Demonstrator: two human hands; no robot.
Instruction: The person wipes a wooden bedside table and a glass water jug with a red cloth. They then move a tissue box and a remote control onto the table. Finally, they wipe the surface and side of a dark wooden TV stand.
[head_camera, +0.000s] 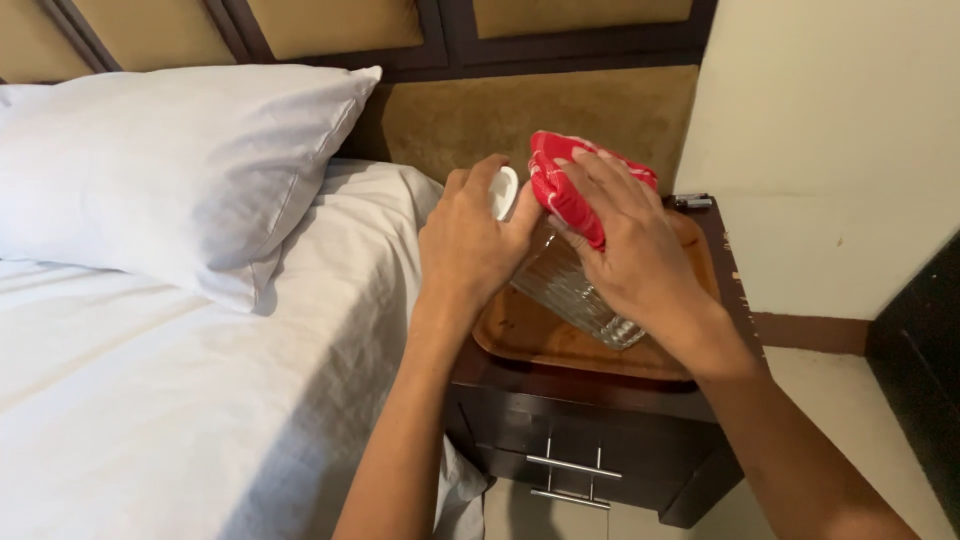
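A clear ribbed glass jug (575, 290) with a white lid (505, 192) is tilted above a brown wooden tray (560, 345). My left hand (470, 245) grips the jug near its top, fingers around the lid end. My right hand (630, 250) presses a red and white cloth (570, 190) against the jug's upper side. The jug's base points down toward the tray; whether it touches the tray is unclear.
The tray lies on a dark wooden nightstand (590, 440) with metal drawer handles. A bed with white sheets (180, 400) and a white pillow (170, 170) is on the left. A small dark object (692, 201) lies at the nightstand's back edge. A cream wall (840, 150) stands on the right.
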